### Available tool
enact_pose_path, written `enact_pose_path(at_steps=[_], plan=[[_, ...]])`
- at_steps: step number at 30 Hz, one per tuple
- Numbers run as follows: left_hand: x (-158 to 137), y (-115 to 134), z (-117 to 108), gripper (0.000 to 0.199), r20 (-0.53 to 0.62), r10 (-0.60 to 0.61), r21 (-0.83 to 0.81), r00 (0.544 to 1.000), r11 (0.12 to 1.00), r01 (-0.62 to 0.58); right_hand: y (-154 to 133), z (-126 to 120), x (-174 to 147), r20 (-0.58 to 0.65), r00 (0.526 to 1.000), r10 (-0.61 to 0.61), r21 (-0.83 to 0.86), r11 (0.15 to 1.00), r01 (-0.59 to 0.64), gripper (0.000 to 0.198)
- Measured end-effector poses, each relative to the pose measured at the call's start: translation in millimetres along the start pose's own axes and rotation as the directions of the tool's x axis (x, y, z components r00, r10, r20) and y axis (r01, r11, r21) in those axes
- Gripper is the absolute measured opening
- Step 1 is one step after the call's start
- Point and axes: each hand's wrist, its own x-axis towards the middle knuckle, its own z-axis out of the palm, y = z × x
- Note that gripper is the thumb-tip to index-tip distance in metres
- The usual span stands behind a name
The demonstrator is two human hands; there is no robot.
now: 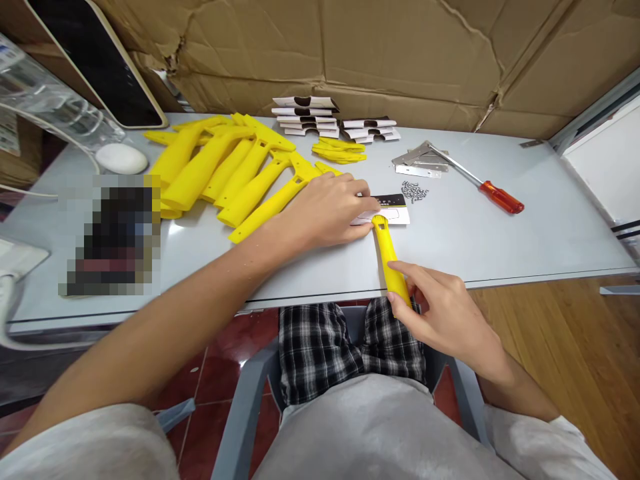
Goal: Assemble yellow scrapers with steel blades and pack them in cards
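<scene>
My right hand [445,310] is closed around the lower end of a yellow plastic scraper handle [389,257], thumb on one side and fingers on the other. The handle points away from me, its slotted end meeting a black-and-white printed card [397,210]. Just left of that end, my left hand [333,207] has its fingers closed on the card, covering the card's left part. Whatever lies under the left palm is hidden. Behind and left of this hand, several more yellow scraper handles [255,163] lie in an overlapping pile.
Folded cards [307,120] and thin yellow strips [340,150] lie at the back. To the right are metal blades [420,163], small screws [414,192] and a red-handled screwdriver [501,197]. A phone [100,60] leans at back left near a white mouse [121,159]. Cardboard [400,60] backs the table.
</scene>
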Motion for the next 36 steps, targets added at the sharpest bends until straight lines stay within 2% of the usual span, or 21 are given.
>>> enact_pose_path(at_steps=[6,10,15,19,24,30,36], plan=[[1.5,-3.7,-1.5,0.038,0.010,-0.007,-0.032,1.000,0.999,0.007,17.4,1.1,6.4,0.008,1.000,0.012,0.047,0.999,-0.013,0.049],[-6.9,-2.7,-14.3,0.047,-0.083,-0.024,-0.074,0.996,0.997,0.018,41.8,-2.5,12.5,-0.064,0.998,0.024,0.025,0.999,-0.022,0.049],[-48.6,25.9,-19.5,0.036,-0.253,-0.134,-0.159,0.958,0.983,0.096,48.2,-1.2,11.2,-0.043,0.978,-0.206,-0.083,0.976,0.202,0.058],[-82.4,57.6,-4.8,0.029,-0.298,-0.202,-0.268,0.933,0.956,0.122,47.7,4.9,12.9,0.006,0.965,-0.262,-0.122,0.958,0.261,0.063],[-88.9,70.6,5.6,0.029,-0.256,-0.242,-0.337,0.936,0.930,0.149,60.4,2.8,35.6,0.054,0.975,-0.215,-0.118,0.968,0.220,0.071],[-86.0,61.9,13.3,0.034,-0.213,-0.276,-0.342,0.937,0.920,0.193,72.9,1.2,80.5,0.293,0.945,-0.142,-0.135,0.973,0.188,0.072],[-88.2,63.7,19.4,0.038,-0.138,-0.300,-0.327,0.944,0.913,0.243,75.6,-0.5,108.7,0.327,0.940,-0.099,-0.166,0.973,0.160,0.084]])
